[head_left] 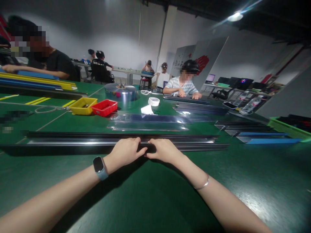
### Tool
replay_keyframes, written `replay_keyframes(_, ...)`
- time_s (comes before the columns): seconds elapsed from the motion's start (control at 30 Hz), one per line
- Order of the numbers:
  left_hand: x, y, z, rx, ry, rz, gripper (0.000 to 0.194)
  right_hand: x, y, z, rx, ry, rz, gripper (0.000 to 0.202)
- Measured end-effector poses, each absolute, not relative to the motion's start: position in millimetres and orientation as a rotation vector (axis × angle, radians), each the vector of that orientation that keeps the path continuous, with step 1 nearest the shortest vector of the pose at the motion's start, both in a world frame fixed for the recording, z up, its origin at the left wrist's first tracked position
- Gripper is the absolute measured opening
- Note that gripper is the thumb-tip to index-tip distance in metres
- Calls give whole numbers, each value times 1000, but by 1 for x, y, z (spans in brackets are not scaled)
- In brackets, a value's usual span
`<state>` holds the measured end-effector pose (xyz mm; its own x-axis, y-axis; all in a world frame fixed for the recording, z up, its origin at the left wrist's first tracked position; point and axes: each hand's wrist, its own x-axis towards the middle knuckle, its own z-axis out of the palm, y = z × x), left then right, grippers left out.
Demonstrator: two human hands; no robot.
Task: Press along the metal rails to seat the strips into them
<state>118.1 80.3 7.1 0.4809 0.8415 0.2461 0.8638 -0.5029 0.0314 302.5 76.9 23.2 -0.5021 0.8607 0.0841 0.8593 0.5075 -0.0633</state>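
A long black channel-shaped strip [60, 149] lies crosswise on the green table before me. Near its middle, my left hand [126, 150] is closed over the strip, thumb on the near edge and fingers over the far side. Close beside it, my right hand [164, 150] grips the same strip in a mirrored way, and the thumbs nearly meet. A shiny clear film strip [89, 141] runs along the channel, partly hidden behind my hands. Just beyond lie flat clear plastic strips [148, 123].
Farther back are a yellow bin [84, 106], a red bin [104, 107], a film roll [121, 94] and a tape roll [154, 101]. On the right lie more strips [269, 140] and a green basket [289, 131]. Co-workers sit at the left [58, 63] and across [182, 84].
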Motion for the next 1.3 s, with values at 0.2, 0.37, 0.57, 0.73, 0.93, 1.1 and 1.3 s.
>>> replay_keyframes(0.2, 119, 75, 6, -2575, -1433, -347, 44, 299, 74, 25, -1601, -2630, -13, 43)
replay_keyframes(0.37, 121, 74, 7, -2543, -1431, -337, 46, 300, 75, 24, -1591, -2628, -33, 45)
replay_keyframes(0.57, 121, 77, 6, -2570, -1447, -340, 48, 299, 76, 23, -1637, -2634, -15, 43)
replay_keyframes(0.73, 120, 78, 6, -2574, -1438, -333, 49, 298, 75, 26, -1665, -2636, -8, 45)
replay_keyframes(0.93, 120, 78, 5, -2553, -1438, -324, 51, 300, 72, 33, -1736, -2630, -4, 51)
replay_keyframes(1.1, 120, 78, 5, -2562, -1429, -327, 50, 304, 75, 32, -1740, -2604, 54, 50)
replay_keyframes(1.3, 119, 77, 8, -2585, -1432, -341, 50, 310, 81, 26, -1628, -2569, 41, 48)
